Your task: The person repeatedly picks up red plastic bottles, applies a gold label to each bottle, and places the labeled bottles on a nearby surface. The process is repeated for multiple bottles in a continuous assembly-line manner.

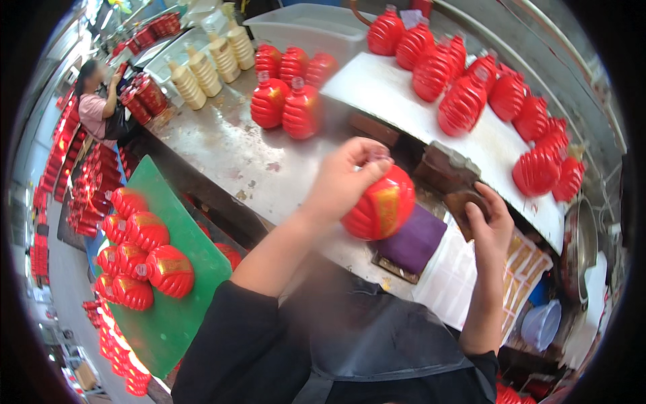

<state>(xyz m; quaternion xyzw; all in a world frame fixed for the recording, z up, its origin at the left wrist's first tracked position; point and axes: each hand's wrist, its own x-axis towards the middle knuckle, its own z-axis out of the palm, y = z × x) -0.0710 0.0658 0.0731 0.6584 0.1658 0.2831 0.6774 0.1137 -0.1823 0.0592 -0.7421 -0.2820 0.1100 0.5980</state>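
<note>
My left hand (pixel 344 176) pinches the neck of a rounded, ribbed red bottle (pixel 381 210) that bears a gold label. The bottle is tilted above the bench, beside a purple cloth pad (pixel 418 237). Between the thumb and fingers of my right hand (pixel 492 227) is a flat brown piece (pixel 461 207); its exact kind I cannot make out. That piece is close to a dark metal block (pixel 449 167) at the white shelf's edge. Printed label sheets (pixel 444 273) lie below my right hand.
Several red bottles (pixel 463 104) stand on the raised white shelf (pixel 377 84). More red bottles (pixel 301 111) and cream bottles (pixel 188 84) occupy the metal bench (pixel 215 141). At left, a green board (pixel 182 323) carries red bottles (pixel 169 271). A person (pixel 97 104) works beyond it.
</note>
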